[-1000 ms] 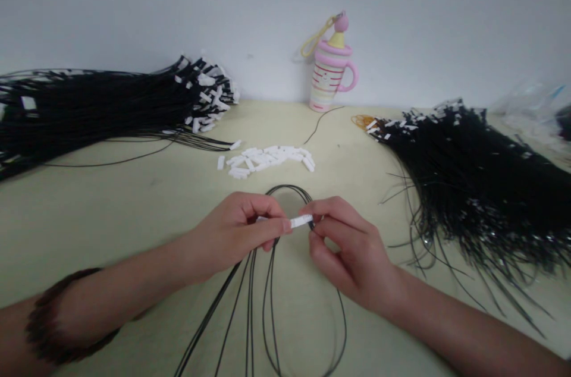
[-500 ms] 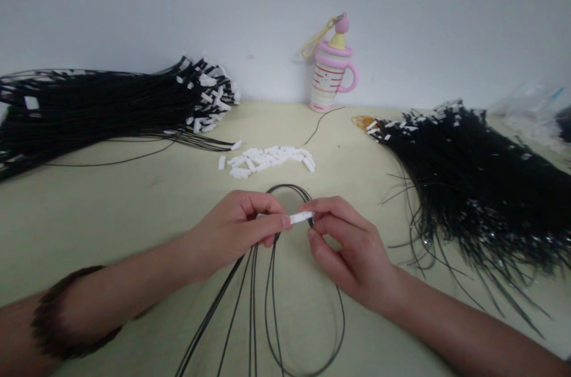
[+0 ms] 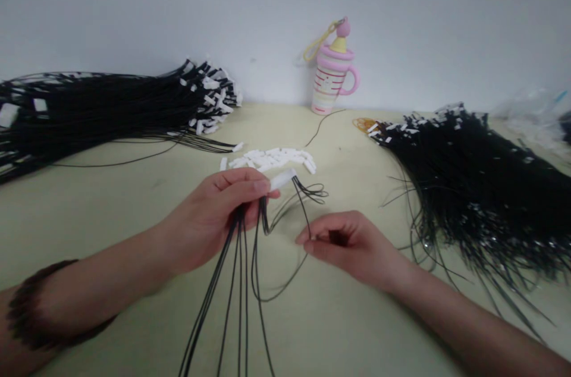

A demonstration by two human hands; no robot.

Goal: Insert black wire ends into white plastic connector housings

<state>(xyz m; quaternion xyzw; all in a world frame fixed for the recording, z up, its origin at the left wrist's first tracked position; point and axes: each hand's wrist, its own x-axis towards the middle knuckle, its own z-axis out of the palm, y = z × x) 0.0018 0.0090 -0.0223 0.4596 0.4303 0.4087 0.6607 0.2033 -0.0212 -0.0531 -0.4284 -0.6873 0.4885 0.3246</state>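
My left hand (image 3: 223, 216) pinches a small white connector (image 3: 284, 178) between thumb and fingers, tilted up to the right. Thin black wires (image 3: 232, 299) hang down from below that hand, and several short wire loops (image 3: 314, 191) stick out at the connector's right end. My right hand (image 3: 352, 246) is closed, its thumb and forefinger pinching one black wire that runs down from the connector's right end and curves back left. Just beyond the left hand lies a loose pile of white connectors (image 3: 272, 157) on the table.
A thick bundle of black wires (image 3: 111, 103) with white connectors lies at the left. Another bundle (image 3: 482, 181) spreads at the right, with orange loops (image 3: 366, 125) at its tip. A pink striped cup (image 3: 329, 79) stands against the wall. A clear plastic bag (image 3: 535, 118) sits far right.
My left hand has moved up and left with the connector. My right hand has come off the connector, down and apart from it, and now draws out a single wire.
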